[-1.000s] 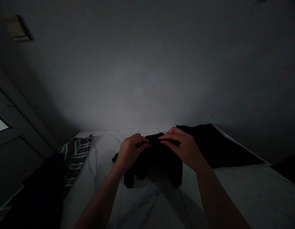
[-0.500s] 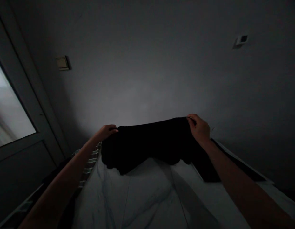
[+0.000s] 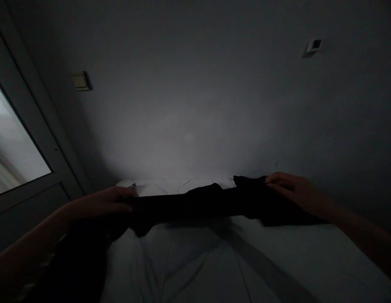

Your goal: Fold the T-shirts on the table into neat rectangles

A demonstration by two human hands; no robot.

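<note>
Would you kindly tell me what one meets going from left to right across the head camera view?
Bright glass pane, beige wall switch plate, left hand, black cloth garment, right hand, small white wall panel.

Here's the pale marble-print bed sheet [image 3: 182,263], rumpled into folds, with a black cloth [image 3: 293,218] lying along its right side and a dark heap [image 3: 78,265] bunched at its left edge.

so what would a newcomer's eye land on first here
The long black cloth garment, stretched across the middle of the view, held between the bare left hand and right hand, grabs the eye first. At the far left, the bright glass pane of a dark door glows against the dim grey wall.
</note>
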